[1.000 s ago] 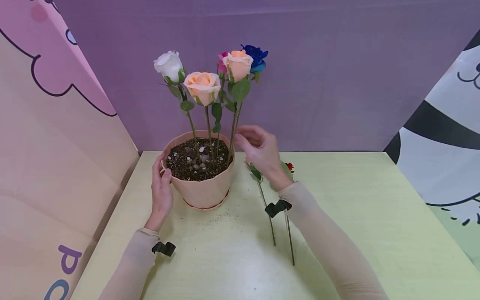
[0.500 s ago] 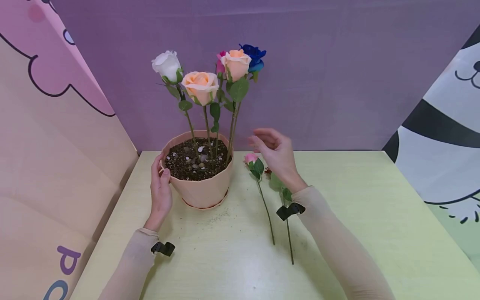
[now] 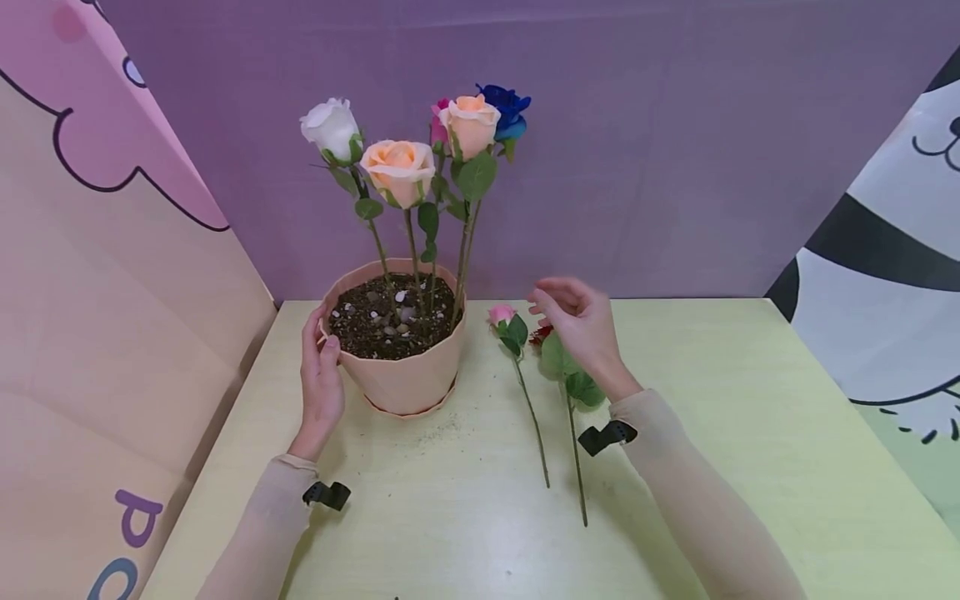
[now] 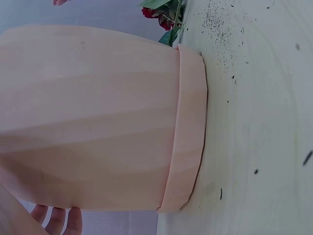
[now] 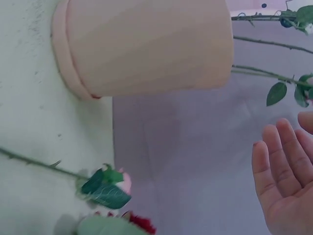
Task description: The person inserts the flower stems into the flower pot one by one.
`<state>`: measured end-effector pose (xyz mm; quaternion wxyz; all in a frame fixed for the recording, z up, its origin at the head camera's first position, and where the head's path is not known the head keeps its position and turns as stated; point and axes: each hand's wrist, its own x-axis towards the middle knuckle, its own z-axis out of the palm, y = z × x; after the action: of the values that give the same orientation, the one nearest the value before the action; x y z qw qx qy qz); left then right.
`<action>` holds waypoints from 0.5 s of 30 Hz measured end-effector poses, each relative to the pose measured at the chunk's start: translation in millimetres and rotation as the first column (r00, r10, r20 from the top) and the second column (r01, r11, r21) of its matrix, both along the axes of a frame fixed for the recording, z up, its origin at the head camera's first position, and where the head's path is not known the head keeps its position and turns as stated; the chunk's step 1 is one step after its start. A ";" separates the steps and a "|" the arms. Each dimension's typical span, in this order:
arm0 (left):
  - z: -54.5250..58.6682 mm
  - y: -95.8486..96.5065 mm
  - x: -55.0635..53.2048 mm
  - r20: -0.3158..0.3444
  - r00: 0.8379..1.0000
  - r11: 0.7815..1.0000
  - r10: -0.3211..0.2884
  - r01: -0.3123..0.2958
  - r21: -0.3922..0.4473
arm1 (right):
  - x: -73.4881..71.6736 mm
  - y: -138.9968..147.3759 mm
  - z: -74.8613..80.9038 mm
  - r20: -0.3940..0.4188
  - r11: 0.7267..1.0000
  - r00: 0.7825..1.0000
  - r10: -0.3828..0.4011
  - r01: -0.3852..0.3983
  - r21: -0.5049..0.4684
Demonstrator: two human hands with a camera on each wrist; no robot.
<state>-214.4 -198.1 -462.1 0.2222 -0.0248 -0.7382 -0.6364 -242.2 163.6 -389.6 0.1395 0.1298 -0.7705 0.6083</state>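
Observation:
A peach-coloured flower pot point(image 3: 405, 387), filled with dark soil and pebbles point(image 3: 393, 329), stands in its saucer. From the soil rise a white rose point(image 3: 331, 131), two peach roses point(image 3: 398, 171), a magenta rose point(image 3: 438, 125) and a blue rose point(image 3: 507, 111). My left hand point(image 3: 322, 392) grips the pot's left side, thumb toward the front and fingers round the far side. My right hand point(image 3: 581, 329) hovers with relaxed fingers above a red rose point(image 3: 541, 335), holding nothing. Beside that, a pink rose point(image 3: 501, 315) lies on the table; both stems point toward me.
The pale table point(image 3: 450, 517) has soil crumbs point(image 3: 442, 432) scattered in front of the pot. A purple backdrop point(image 3: 637, 167) hangs behind its far edge. Printed cloths flank it, one with a pink cartoon shape on the left, one with a panda point(image 3: 892, 275) on the right.
My right hand has drawn away from the stems at the pot's right side, moving right and slightly down to above the lying roses. My left hand stays on the pot.

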 end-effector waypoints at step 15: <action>0.2 1.1 0.7 0.006 1.000 1.000 0.008 -0.008 -0.005 | 15.5 38.4 -43.8 0.162 0.998 0.985 -0.051 0.044 0.045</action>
<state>-213.7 -197.0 -461.9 0.2225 -0.0203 -0.7407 -0.6336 -226.7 202.0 -433.4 0.0877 0.0640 -0.7945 0.5975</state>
